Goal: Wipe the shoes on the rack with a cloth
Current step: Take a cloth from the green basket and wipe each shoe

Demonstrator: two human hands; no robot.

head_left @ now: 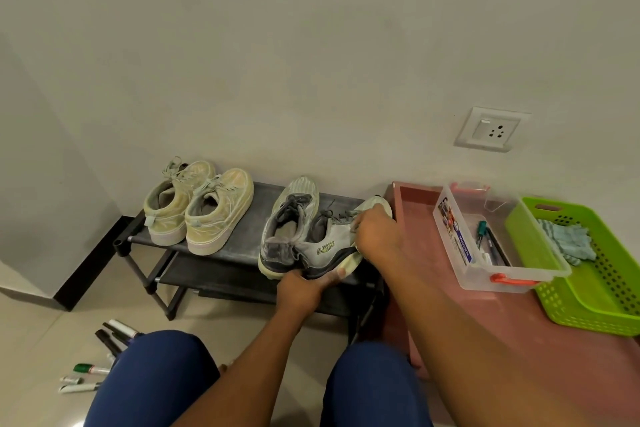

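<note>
On the top shelf of the low black metal-frame shoe rack (239, 246) four shoes are in view: a pair of pale yellow lace-up sneakers (199, 206) stands at the left end, and a pair of grey running shoes sits at the right end. The left grey running shoe (289, 222) rests flat on the shelf, while the right grey running shoe with a logo on its heel (327, 246) is tipped at the shelf's front edge, between both hands. The left hand (304, 289) grips it from below at the heel, fingers curled under the sole. The right hand (375, 230) lies over the shoe's side and forefoot, fingers curled; whether they pinch a cloth against the upper cannot be told, since only a pale edge shows beneath them. A blue-green folded cloth (562, 241) lies in the lime green perforated plastic basket (588, 291) well to the right. Judging by this, the work sits on one grey shoe; nothing shows whether the yellow pair or the other grey shoe has been wiped, so most may remain.
</note>
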